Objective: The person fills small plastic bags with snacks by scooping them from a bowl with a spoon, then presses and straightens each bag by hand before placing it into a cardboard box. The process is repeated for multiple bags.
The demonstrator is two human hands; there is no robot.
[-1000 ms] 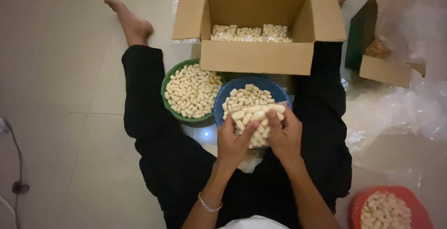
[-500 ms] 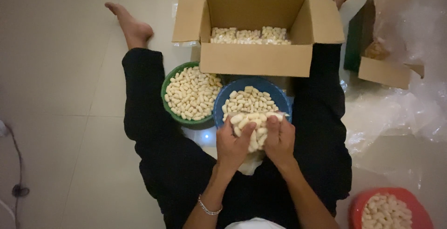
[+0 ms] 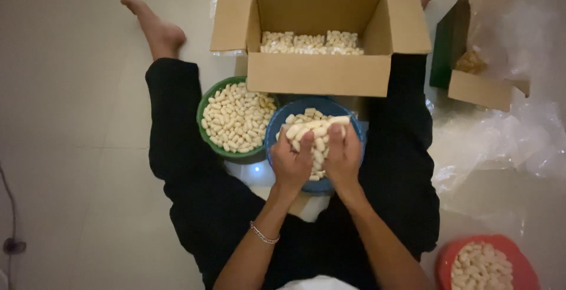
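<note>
— Held where?

— Clear plastic bag of pale pellets [image 3: 313, 138], clamped between both hands over the blue bowl [image 3: 274, 139]. Left hand [image 3: 292, 161] on the bag's left side, thumb up across the front; right hand [image 3: 342, 157] on the right side, fingers curled round. Hands close together, almost touching at the bag's lower part.

— Pointing which way?

— Long axis roughly upright in the view, away from the body, tilted a little. Top end fanned wider, toward the cardboard box [image 3: 318, 75]; lower end pinched narrow between the palms.

— Made of what?

— Thin see-through film, bulging and lumpy over its fill. Pellets short, oblong, rounded at the ends, cream-white, matt. Same pellets loose in the blue bowl beneath, in the green bowl [image 3: 203, 113] just to its left, and in the red bowl [image 3: 446, 256] at lower right, well apart. Bowls round, smooth plastic by the look.

— And around?

— Cardboard box just beyond the bowls, brown, flaps open, a layer of filled clear bags along its bottom. Second open carton [image 3: 480, 89] at upper right, green-sided, with crumpled clear plastic sheeting [image 3: 501, 142] spread beside it on the tiled floor [image 3: 71, 119]. Seated on that floor, legs in black spread either side of the bowls, bare feet out beside the box. Thin metal bracelet [image 3: 262, 234] on the left wrist.
</note>
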